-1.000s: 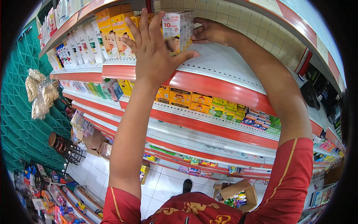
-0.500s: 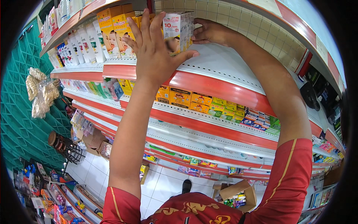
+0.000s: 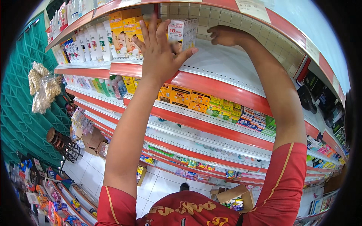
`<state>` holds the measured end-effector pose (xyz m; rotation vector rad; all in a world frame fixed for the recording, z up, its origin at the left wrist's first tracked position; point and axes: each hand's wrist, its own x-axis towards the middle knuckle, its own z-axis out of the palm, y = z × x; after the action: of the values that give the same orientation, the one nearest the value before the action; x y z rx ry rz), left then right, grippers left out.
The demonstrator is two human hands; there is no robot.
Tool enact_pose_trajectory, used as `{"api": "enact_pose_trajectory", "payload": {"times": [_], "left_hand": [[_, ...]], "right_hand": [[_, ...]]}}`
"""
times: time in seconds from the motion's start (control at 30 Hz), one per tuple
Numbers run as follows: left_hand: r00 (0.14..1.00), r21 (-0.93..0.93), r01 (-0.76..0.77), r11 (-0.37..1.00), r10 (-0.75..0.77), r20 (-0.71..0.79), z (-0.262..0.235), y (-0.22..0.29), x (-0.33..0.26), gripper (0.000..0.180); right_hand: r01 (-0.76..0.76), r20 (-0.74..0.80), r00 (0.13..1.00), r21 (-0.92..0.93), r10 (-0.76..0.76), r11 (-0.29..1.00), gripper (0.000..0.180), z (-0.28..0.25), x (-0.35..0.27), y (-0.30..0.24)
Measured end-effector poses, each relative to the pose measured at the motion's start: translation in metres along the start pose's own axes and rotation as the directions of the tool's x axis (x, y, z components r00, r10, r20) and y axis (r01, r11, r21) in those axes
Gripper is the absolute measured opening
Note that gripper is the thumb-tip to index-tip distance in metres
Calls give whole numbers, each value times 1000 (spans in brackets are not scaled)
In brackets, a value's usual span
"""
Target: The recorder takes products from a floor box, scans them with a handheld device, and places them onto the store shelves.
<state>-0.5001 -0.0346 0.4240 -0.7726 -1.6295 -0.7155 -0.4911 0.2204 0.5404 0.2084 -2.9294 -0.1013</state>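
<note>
- Almost nothing has moved since a moment ago: both your arms stay stretched up to the top shelf [image 3: 226, 69], and the white box [image 3: 178, 33] stands in the same spot.
- Your left hand [image 3: 158, 52] is open, fingers spread wide, with its back toward you.
- It is held up right in front of the white box, and your thumb points toward the box's bottom.
- You cannot tell if the fingers really touch the box, because the hand hides that part.
- Your right hand [image 3: 226, 35] lies flat on the white shelf board, fingers bent a little, holding nothing.
- It rests just to the right of the white box row, close to it.
- Your two hands are apart, one on each side of the box.
- The white box stands upright near the front of the top shelf, with more white boxes lined up behind it.
- Left of it stand orange boxes [image 3: 122, 32] with a baby picture.
- White bottles [image 3: 98, 39] stand further left on the same shelf.
- One shelf down sit small yellow boxes [image 3: 181, 96] and green boxes [image 3: 220, 107].
</note>
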Motion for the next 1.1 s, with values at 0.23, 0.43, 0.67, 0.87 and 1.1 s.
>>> {"api": "enact_pose_trajectory", "payload": {"times": [0.23, 0.43, 0.67, 0.87, 1.1], "left_hand": [[999, -77, 11, 997, -13, -29, 4, 5, -1, 90], [997, -26, -75, 997, 75, 8, -4, -1, -12, 90], [988, -108, -110, 988, 121, 96, -32, 39, -71, 88], [961, -441, -114, 890, 212, 180, -81, 99, -243, 85], [-216, -46, 644, 763, 240, 946, -222, 97, -639, 87]], "right_hand": [[5, 10, 1000, 9, -5, 1000, 75, 17, -73, -11], [-71, -36, 997, -111, 67, 991, 99, 46, -181, -78], [-31, -423, 895, -378, -143, 925, 87, 81, -257, -64], [262, -613, 729, -161, -304, 952, 72, 199, -336, -115], [-522, 653, 746, 448, 134, 726, 66, 504, -575, -211]]}}
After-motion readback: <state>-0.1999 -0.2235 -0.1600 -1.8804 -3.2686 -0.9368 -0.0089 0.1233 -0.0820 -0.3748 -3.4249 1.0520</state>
